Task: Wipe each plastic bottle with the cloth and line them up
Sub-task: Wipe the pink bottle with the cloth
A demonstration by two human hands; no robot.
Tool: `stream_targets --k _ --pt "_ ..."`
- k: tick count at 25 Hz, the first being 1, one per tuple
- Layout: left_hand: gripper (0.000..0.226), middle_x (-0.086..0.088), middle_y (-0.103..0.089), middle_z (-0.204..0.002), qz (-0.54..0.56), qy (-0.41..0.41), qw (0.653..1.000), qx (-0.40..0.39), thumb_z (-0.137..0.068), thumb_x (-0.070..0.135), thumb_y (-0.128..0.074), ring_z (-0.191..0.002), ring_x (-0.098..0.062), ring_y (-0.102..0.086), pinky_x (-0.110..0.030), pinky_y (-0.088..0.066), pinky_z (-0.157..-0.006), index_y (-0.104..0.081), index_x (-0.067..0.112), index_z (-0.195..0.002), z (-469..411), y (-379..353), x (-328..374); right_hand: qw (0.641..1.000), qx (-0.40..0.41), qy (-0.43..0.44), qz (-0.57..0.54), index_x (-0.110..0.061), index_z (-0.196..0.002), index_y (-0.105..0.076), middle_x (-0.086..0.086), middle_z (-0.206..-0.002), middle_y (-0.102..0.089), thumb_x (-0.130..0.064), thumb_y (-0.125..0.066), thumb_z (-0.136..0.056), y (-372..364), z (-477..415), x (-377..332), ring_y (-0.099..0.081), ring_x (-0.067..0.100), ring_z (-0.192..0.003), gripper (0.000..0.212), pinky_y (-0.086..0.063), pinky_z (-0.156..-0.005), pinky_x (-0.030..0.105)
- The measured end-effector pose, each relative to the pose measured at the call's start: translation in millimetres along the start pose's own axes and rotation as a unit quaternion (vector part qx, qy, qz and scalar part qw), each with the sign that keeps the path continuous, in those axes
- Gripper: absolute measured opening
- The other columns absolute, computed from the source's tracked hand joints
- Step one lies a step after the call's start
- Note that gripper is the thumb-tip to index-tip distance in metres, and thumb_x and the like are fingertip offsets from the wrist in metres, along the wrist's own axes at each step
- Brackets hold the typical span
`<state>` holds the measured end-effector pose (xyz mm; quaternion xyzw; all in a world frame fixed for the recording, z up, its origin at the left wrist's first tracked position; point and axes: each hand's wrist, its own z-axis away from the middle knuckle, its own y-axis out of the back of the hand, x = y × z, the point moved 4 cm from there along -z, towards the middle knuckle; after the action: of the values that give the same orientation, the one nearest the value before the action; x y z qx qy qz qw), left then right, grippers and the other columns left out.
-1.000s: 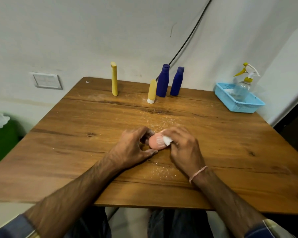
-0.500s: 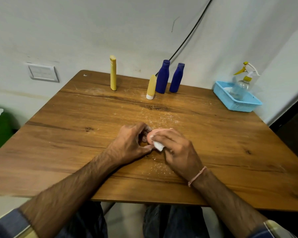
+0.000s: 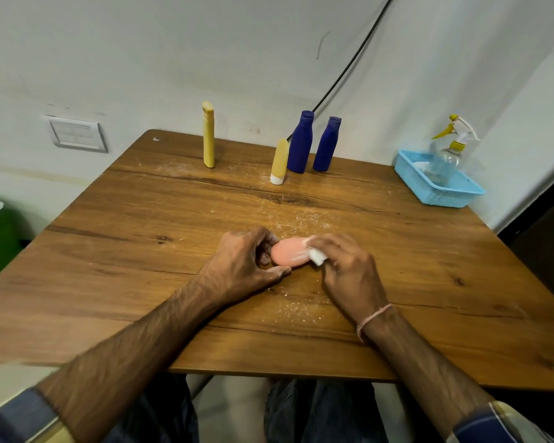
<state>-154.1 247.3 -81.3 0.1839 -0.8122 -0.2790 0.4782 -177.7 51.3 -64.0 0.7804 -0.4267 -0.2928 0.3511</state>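
A person sits at a wooden tabletop (image 3: 135, 257), seen from their own head, with both bare forearms reaching forward. Near the middle of the tabletop a pink bottle (image 3: 289, 255) lies on its side between the two hands. The left hand (image 3: 243, 265) holds the bottle's left end, its grip curled round it with the thumb on the near side and the fingers over the far side. The right hand (image 3: 349, 271) pinches a small white cloth (image 3: 318, 258) in its grip and presses it against the right end of the pink bottle. Only a corner of the cloth shows under the fingers. A pink thread bracelet (image 3: 373, 319) circles the right wrist. White dust (image 3: 301, 219) speckles the wood around the hands and beyond them.

Along the far edge of the tabletop four bottles stand upright. At the far left a tall yellow bottle (image 3: 208, 135) stands alone. Well apart to its right, a short yellow tube (image 3: 279, 161) stands on its white cap, just beside the larger dark blue bottle (image 3: 299, 142) and slightly nearer. A smaller dark blue bottle (image 3: 327, 145) stands just right of that. At the far right corner sits a light blue basket (image 3: 429, 193) holding a clear spray bottle (image 3: 445, 158) with a yellow and white trigger head.

On the wall behind, a white switch plate (image 3: 77, 135) sits at the left, and a black cable (image 3: 349, 68) runs up toward the upper right.
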Motion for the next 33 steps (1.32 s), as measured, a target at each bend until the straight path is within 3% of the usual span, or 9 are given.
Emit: stream_targets --k 2,6,11,15,20,24,28,29,33 --pt "0.047 0.013 -0.063 -0.084 -0.002 0.008 1.000 -0.001 -0.074 0.033 -0.089 -0.071 -0.002 -0.063 -0.007 -0.050 -0.062 -0.063 0.022 -0.112 0 0 0 0.999 0.012 -0.048 0.005 -0.008 -0.113 -0.071 0.008 -0.113 -0.070 0.018 -0.061 -0.072 0 -1 -1 -0.060 0.021 -0.110 0.049 -0.051 -0.099 0.036" --pt "0.042 0.014 -0.063 -0.081 -0.001 -0.009 1.000 -0.001 -0.074 0.027 -0.088 -0.071 -0.003 -0.064 -0.016 -0.057 -0.066 -0.067 0.014 -0.108 1 0 1 0.991 -0.041 0.116 -0.044 -0.004 -0.116 -0.069 0.009 -0.114 -0.069 0.010 -0.056 -0.078 -10 16 -43 -0.059 0.019 -0.111 0.042 -0.047 -0.102 0.028" --pt "0.046 0.011 -0.065 -0.080 0.003 0.041 0.999 -0.007 -0.075 0.036 -0.088 -0.070 -0.005 -0.065 -0.015 -0.057 -0.063 -0.066 0.022 -0.113 0 1 0 0.998 0.021 -0.051 -0.001 -0.007 -0.114 -0.070 0.009 -0.115 -0.069 0.018 -0.060 -0.073 0 7 3 -0.060 0.021 -0.112 0.049 -0.052 -0.099 0.040" --pt "0.038 0.012 -0.067 -0.075 0.011 0.025 1.000 0.007 -0.075 0.030 -0.088 -0.068 -0.006 -0.066 -0.012 -0.055 -0.061 -0.071 0.017 -0.105 2 2 1 0.994 -0.036 0.103 -0.027 -0.005 -0.118 -0.068 0.010 -0.116 -0.069 0.011 -0.056 -0.078 -9 24 -34 -0.060 0.020 -0.113 0.045 -0.046 -0.106 0.032" --pt "0.042 0.009 -0.069 -0.083 0.008 0.058 0.998 -0.008 -0.075 0.036 -0.088 -0.070 -0.005 -0.067 -0.015 -0.057 -0.061 -0.068 0.021 -0.109 -1 0 -1 0.999 0.024 -0.042 -0.005 -0.006 -0.114 -0.071 0.010 -0.112 -0.070 0.020 -0.062 -0.069 0 13 0 -0.062 0.021 -0.108 0.053 -0.052 -0.099 0.037" --pt "0.040 0.010 -0.069 -0.080 0.003 0.038 0.999 0.001 -0.075 0.038 -0.087 -0.067 -0.005 -0.068 -0.018 -0.058 -0.061 -0.071 0.018 -0.105 0 1 0 0.994 -0.024 0.104 -0.019 -0.004 -0.116 -0.069 0.010 -0.113 -0.070 0.010 -0.057 -0.079 -5 24 -31 -0.061 0.020 -0.110 0.041 -0.048 -0.102 0.030" --pt "0.040 0.008 -0.070 -0.085 0.022 0.075 0.997 -0.013 -0.076 0.036 -0.088 -0.069 -0.006 -0.068 -0.013 -0.056 -0.059 -0.069 0.020 -0.107 -2 -1 -3 0.998 0.026 -0.057 0.006 -0.006 -0.115 -0.070 0.011 -0.115 -0.070 0.018 -0.063 -0.072 1 12 4 -0.062 0.022 -0.110 0.050 -0.053 -0.099 0.038" --pt "0.039 0.008 -0.070 -0.084 0.023 0.076 0.997 -0.011 -0.075 0.035 -0.088 -0.069 -0.006 -0.068 -0.012 -0.055 -0.058 -0.069 0.020 -0.106 -2 -1 -3 0.998 0.023 -0.057 0.006 -0.005 -0.116 -0.070 0.011 -0.115 -0.069 0.018 -0.063 -0.072 -1 12 -3 -0.062 0.023 -0.110 0.050 -0.051 -0.101 0.036" --pt "0.035 0.008 -0.071 -0.080 0.026 0.058 0.998 -0.004 -0.075 0.034 -0.087 -0.067 -0.008 -0.069 -0.016 -0.057 -0.057 -0.072 0.018 -0.102 -1 -1 -2 0.996 -0.024 0.085 -0.024 -0.004 -0.118 -0.068 0.011 -0.115 -0.069 0.013 -0.061 -0.077 -7 25 -35 -0.061 0.021 -0.112 0.045 -0.047 -0.104 0.030"
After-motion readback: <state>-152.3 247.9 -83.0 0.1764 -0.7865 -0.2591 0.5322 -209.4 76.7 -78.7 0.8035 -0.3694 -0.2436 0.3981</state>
